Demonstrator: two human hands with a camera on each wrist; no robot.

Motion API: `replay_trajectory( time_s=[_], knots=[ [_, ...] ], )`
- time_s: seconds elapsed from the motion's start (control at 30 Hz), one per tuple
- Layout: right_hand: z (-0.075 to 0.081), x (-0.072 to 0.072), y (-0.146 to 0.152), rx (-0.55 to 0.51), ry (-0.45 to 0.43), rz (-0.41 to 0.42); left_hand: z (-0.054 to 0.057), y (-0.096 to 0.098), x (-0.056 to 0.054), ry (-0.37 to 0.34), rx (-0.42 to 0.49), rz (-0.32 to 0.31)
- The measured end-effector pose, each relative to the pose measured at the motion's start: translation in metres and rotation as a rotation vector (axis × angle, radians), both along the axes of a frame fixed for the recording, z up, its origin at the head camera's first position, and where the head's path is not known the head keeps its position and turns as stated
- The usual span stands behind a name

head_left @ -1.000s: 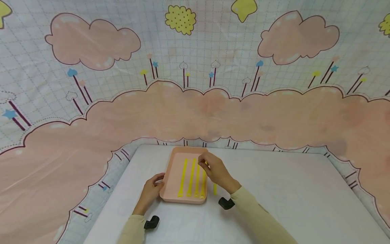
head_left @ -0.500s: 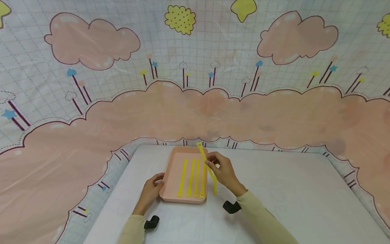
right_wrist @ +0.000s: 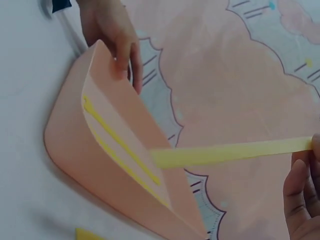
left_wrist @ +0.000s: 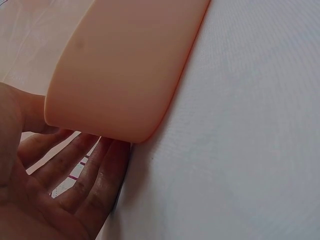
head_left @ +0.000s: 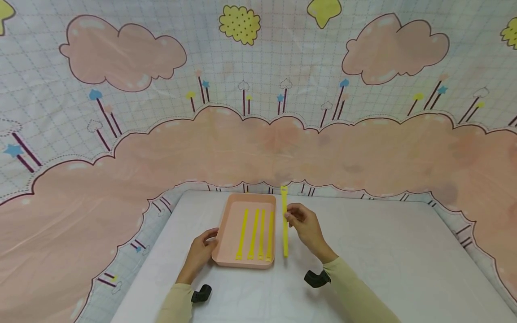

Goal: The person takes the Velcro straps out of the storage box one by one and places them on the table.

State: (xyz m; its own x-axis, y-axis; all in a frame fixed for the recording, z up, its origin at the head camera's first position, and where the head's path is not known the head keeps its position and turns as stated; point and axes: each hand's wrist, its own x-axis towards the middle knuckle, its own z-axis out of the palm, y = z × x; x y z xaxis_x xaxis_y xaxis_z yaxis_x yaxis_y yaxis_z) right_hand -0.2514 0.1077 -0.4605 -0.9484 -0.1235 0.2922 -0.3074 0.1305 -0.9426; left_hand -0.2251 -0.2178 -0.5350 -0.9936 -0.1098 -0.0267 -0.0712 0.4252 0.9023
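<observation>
Held strap [right_wrist: 230, 153]: it no longer slants across the far right corner of the peach tray [head_left: 230, 233]; we now find it beyond the tray's right edge, running roughly parallel to that edge, its wider, slotted head pointing toward the far edge of the tabletop [head_left: 383, 251].
Strap's shift: we judge that this yellow strap is now clear of the tray but not yet laid down.
Four straps [head_left: 252, 237]: they lie inside the tray side by side, wider ends toward its near edge, the rightmost close to the right wall; their number and places look unchanged, so we judge the row undisturbed by this move.
Loose strap [right_wrist: 86, 235]: the right wrist view shows us one yellow end low on the tabletop, just outside the tray; from the head view we cannot tell where it stops and the held strap starts.
Right hand [head_left: 304, 224]: it has moved rightward and pinches the held strap between thumb and fingertips, to the right of the tray; its forearm comes in from the near right, fingers pointing toward the far left.
Left hand [head_left: 199, 251]: it stays at the middle of the tray's left edge, gripping the wall, thumb seemingly over the rim and fingers along the outside.
</observation>
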Motion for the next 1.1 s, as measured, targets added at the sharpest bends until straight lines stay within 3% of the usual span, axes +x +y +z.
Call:
replay_trajectory(
  time_s=[0.23, 0.53, 1.1],
  knots=[
    [-0.008, 0.0, 0.014, -0.118, -0.098, -0.011, 0.0, -0.001, -0.002, 0.021, 0.004, -0.01],
    [-0.018, -0.001, 0.03, -0.074, -0.234, -0.071, 0.0, -0.001, -0.002, 0.025, 0.01, -0.011],
    [-0.05, -0.02, 0.037, -0.128, -0.429, -0.11, -0.001, 0.001, -0.001, 0.007, -0.013, 0.001]
  ],
)
